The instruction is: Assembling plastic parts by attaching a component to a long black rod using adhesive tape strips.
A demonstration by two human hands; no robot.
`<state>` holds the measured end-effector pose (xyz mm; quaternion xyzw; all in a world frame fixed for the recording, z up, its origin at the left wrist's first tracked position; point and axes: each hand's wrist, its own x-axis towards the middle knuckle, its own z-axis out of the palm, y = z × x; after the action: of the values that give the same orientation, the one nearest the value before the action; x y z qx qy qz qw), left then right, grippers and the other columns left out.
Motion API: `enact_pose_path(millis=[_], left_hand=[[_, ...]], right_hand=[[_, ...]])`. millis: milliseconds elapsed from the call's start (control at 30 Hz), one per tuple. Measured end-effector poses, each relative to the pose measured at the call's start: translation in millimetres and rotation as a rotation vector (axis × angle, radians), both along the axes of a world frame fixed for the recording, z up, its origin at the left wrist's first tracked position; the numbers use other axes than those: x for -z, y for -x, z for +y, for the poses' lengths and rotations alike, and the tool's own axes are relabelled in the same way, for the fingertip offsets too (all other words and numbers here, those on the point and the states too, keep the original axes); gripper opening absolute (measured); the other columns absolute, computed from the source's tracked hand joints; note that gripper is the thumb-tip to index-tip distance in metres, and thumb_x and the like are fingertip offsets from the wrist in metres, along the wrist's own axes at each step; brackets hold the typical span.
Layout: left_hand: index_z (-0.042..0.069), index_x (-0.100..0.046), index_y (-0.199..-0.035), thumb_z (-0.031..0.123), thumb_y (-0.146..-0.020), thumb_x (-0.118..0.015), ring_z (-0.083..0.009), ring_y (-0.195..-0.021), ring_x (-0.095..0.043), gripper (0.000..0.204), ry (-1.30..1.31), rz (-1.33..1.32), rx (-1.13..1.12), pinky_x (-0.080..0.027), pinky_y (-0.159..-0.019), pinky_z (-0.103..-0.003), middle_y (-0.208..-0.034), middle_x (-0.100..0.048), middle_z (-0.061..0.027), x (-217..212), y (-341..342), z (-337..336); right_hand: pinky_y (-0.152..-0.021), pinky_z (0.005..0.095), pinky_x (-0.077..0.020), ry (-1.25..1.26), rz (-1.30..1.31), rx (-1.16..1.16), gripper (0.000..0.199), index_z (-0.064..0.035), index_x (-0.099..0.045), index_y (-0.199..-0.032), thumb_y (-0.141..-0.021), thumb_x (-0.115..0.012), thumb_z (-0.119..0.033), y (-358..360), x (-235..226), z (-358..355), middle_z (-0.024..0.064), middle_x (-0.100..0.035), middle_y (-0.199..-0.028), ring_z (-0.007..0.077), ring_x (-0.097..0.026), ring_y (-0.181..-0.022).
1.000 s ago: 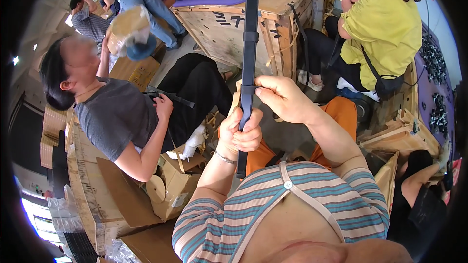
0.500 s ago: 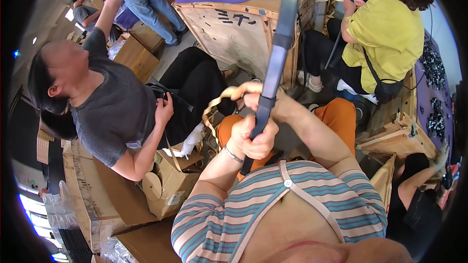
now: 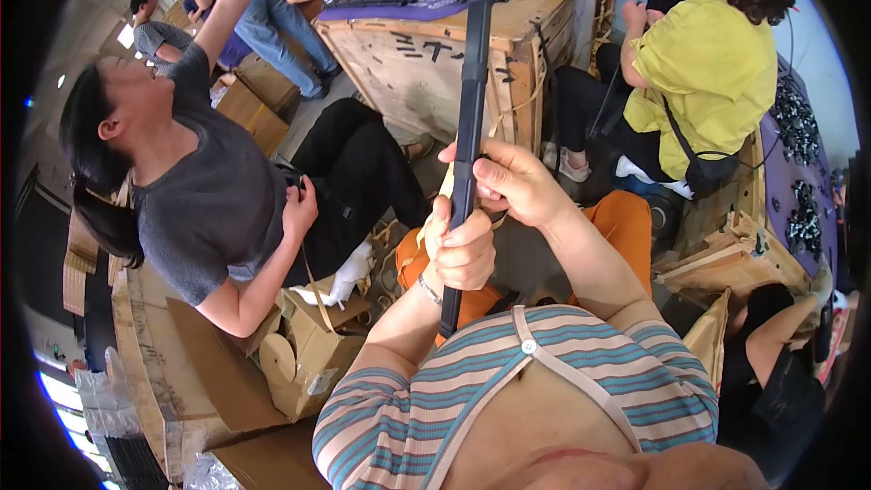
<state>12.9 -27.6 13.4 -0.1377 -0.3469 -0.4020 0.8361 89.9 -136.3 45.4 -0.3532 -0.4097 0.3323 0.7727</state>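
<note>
The left hand (image 3: 465, 254) wraps its fingers round a black bar (image 3: 473, 82) near its lower end; the right hand (image 3: 526, 186) pinches just above. Probably light and stiff, it suits spaced grips.

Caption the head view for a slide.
Left grip and right grip on a long dark bar, wooden crate beyond, person in yellow at right.
</note>
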Motion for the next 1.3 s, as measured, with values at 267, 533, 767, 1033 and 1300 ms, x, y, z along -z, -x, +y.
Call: enact_pose_path(millis=[267, 533, 767, 1033, 1300], left_hand=[[0.003, -0.046, -0.084, 0.05, -0.084, -0.052, -0.007, -0.039, -0.036, 0.047, -1.075, 0.001, -0.824, -0.027, -0.034, -0.021, -0.052, -0.042, -0.0001, -6.8, 22.5, 17.5], [0.003, -0.047, -0.089, 0.026, -0.087, -0.058, -0.0052, -0.043, -0.035, 0.025, -1.347, 0.096, -0.94, -0.027, -0.038, -0.02, -0.056, -0.041, 0.0022, 29.8, 65.2, 36.8], [0.005, -0.05, -0.086, 0.013, -0.086, -0.059, -0.0021, -0.042, -0.034, 0.012, -1.411, 0.185, -1.438, -0.025, -0.038, -0.018, -0.056, -0.042, 0.0055, 37.4, 48.7, 19.1], [0.0, -0.057, -0.093, 0.006, -0.085, -0.058, -0.0029, -0.044, -0.036, 0.01, -1.244, 0.335, -1.444, -0.025, -0.04, -0.017, -0.063, -0.05, 0.0021, 38.4, 46.4, 10.7], [-0.001, -0.052, -0.099, 0.015, -0.087, -0.056, -0.0021, -0.037, -0.031, 0.02, -1.389, 0.292, -1.28, -0.022, -0.034, -0.018, -0.051, -0.039, 0.0059, 32.9, 41.1, 5.6]], right_hand=[[-0.045, 0.0159, -0.0256, 0.072, -0.017, 0.188, 0.027, -0.0009, -0.053, -0.11, -0.093, -0.047, -0.021, -14.7, -2.4, -9.5, -0.0059, -0.037, -0.065, 0.0012, -0.031, -0.053], [-0.046, 0.0166, -0.0267, 0.13, -0.013, 0.242, 0.028, -0.0045, -0.052, -0.112, -0.092, -0.05, -0.024, -26.0, -6.7, -25.9, -0.0074, -0.035, -0.065, 0.0012, -0.031, -0.053], [-0.069, 0.0256, -0.0424, 0.578, -0.381, 0.184, 0.028, -0.0042, -0.053, -0.104, -0.094, -0.044, -0.029, -5.2, 37.0, -34.7, 0.0005, -0.054, -0.086, 0.0092, -0.049, -0.074], [-0.053, 0.0224, -0.0405, 0.576, -0.39, -0.241, 0.032, 0.0001, -0.057, -0.091, -0.096, -0.039, -0.026, 18.0, 35.6, -39.0, 0.0024, -0.056, -0.065, 0.0083, -0.048, -0.055], [-0.043, 0.0185, -0.0399, 0.652, -0.231, -0.182, 0.03, -0.002, -0.057, -0.089, -0.094, -0.041, -0.026, 12.5, 30.1, -50.7, 0.0062, -0.064, -0.072, 0.007, -0.055, -0.05]])
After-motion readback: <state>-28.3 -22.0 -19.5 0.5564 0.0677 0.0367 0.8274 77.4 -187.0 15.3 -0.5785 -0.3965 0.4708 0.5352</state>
